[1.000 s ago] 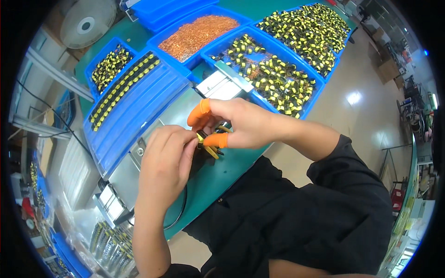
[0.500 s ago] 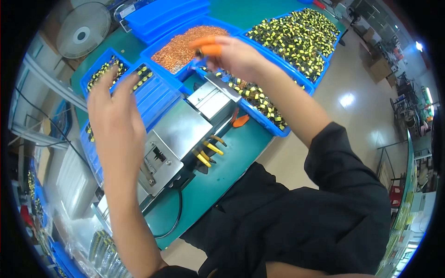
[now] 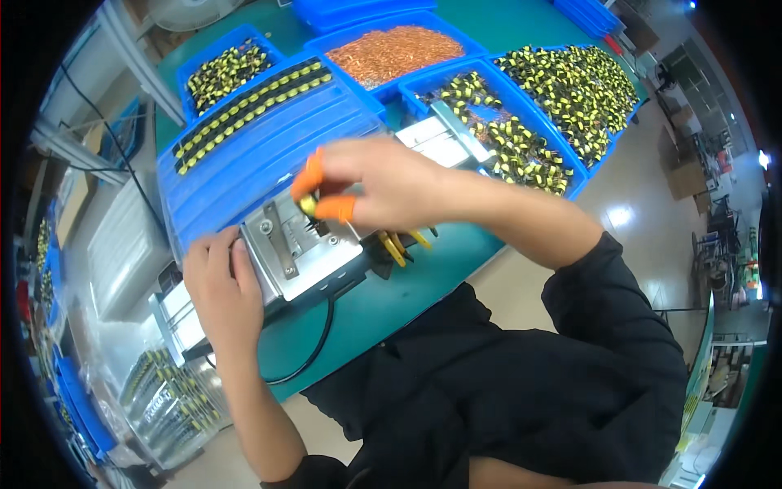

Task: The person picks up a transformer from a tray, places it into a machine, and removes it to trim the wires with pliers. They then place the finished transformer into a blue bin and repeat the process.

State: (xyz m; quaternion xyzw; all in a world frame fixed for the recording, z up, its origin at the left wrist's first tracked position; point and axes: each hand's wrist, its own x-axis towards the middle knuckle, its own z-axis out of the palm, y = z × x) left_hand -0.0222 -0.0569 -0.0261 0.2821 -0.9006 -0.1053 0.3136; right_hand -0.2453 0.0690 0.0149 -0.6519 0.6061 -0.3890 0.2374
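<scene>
My right hand (image 3: 387,181), with orange finger covers on thumb and finger, pinches a small yellow-and-black wound component (image 3: 308,204). It is just above the slot of a metal bench machine (image 3: 303,275); whether it touches the slot is hard to see. My left hand (image 3: 221,285) lies at the left part of the machine with curled fingers, the thumb near the plate edge. What those fingertips hold, if anything, is hidden. Beyond the machine is a clear ribbed tray (image 3: 265,167), with rows of yellow-and-black components along its far side.
Blue bins of loose yellow-and-black components (image 3: 521,155) stand at the right and far left. Another blue bin holds copper-coloured pieces (image 3: 395,53). Yellow-handled pliers (image 3: 393,248) sit at the machine's near side. A black cable (image 3: 326,334) loops over the green table (image 3: 366,314). Bagged trays (image 3: 167,399) lie lower left.
My right hand has come from near the copper bin down to the machine slot with the component. My left hand has dropped from above the clear tray to the machine's left part. The view has shifted.
</scene>
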